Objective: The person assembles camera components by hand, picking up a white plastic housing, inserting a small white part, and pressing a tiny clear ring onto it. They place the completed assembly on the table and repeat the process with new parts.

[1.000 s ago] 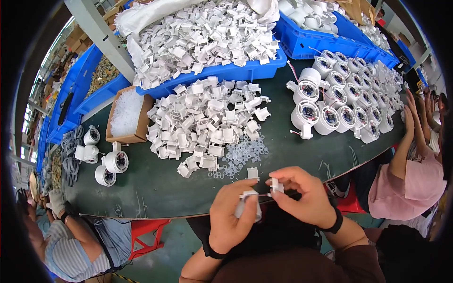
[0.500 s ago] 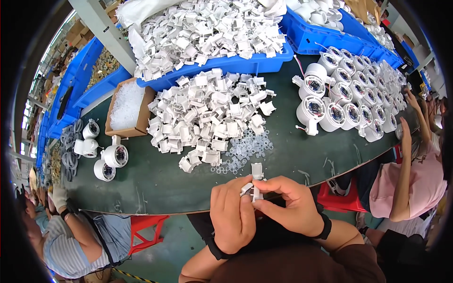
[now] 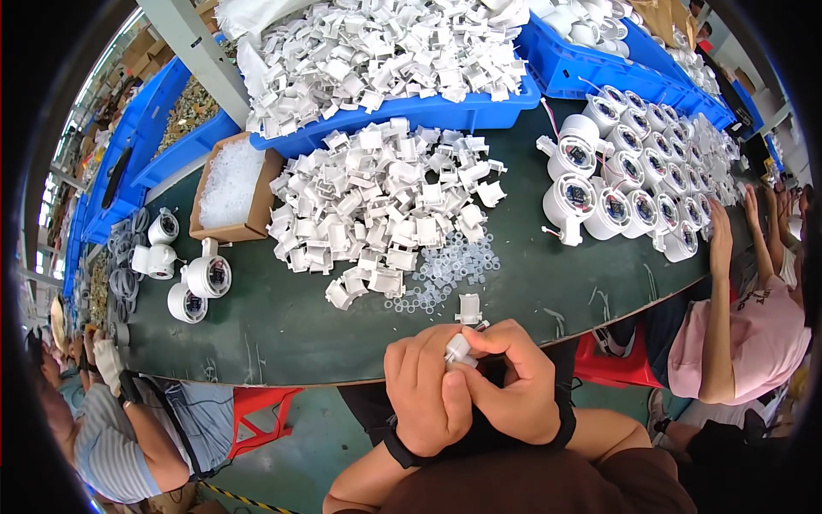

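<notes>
Close to the table's front edge, my left hand [image 3: 426, 390] and my right hand [image 3: 521, 384] meet around a small white plastic part [image 3: 459, 349]. Fingers of both are closed on it, and they cover much of its shape. Just beyond my fingertips a single white plastic bracket [image 3: 469, 308] lies on the dark green table [image 3: 300, 338]. Past it are scattered translucent plastic rings [image 3: 458, 261], beside a big heap of white plastic brackets [image 3: 364, 201].
A blue bin [image 3: 505, 111] overflowing with white brackets stands behind the heap. At right are rows of white round housings [image 3: 612, 210]; a few more housings [image 3: 208, 276] sit left, near a cardboard box [image 3: 248, 193] of clear pieces. Co-workers sit on both sides.
My hands have drawn closer together around the white part, which has turned and shows less between the fingers. The right-hand co-worker's hand has shifted beside the housings.
</notes>
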`<state>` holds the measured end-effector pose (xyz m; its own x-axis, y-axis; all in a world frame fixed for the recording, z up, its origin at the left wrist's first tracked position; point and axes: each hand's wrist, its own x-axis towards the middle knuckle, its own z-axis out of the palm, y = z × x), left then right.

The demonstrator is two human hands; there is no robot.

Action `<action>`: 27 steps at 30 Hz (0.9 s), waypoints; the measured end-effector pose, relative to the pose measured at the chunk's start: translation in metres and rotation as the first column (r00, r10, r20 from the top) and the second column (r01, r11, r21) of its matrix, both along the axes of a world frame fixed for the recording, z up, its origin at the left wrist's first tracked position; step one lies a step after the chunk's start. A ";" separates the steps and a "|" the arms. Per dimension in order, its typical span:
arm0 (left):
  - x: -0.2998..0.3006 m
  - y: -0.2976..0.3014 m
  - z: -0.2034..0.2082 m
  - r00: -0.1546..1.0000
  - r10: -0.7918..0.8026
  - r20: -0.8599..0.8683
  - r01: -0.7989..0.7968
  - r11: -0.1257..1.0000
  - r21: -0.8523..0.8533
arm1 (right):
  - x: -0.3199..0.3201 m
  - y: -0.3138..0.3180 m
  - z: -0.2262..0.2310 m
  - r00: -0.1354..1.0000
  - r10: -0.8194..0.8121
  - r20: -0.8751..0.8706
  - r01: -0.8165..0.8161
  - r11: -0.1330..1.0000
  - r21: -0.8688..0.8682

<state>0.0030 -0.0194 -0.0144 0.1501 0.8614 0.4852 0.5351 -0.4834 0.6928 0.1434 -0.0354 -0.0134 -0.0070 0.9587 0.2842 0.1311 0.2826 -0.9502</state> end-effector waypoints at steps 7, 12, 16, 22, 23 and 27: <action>-0.010 0.005 -0.003 0.998 -0.050 0.039 0.049 0.998 0.031 | 0.016 0.007 0.012 0.989 0.147 -0.031 -0.149 0.984 -0.095; -0.019 0.008 0.004 0.997 -0.080 -0.010 0.081 0.995 0.051 | 0.019 0.009 0.030 0.963 0.079 0.258 -0.077 0.997 -0.018; -0.028 0.010 0.009 0.989 -0.094 -0.114 0.097 0.995 0.024 | 0.041 0.046 0.033 0.728 -0.217 0.650 0.051 0.963 0.265; -0.021 0.013 0.015 0.986 -0.105 -0.131 0.106 0.994 -0.002 | 0.037 0.072 -0.002 0.781 -0.209 0.588 0.112 0.974 0.197; -0.021 0.013 0.015 0.986 -0.098 -0.133 0.099 0.995 0.001 | 0.036 0.073 -0.003 0.784 -0.206 0.586 0.106 0.974 0.201; -0.022 0.012 0.016 0.986 -0.100 -0.130 0.101 0.995 0.001 | 0.042 0.071 -0.007 0.795 -0.208 0.569 0.103 0.972 0.211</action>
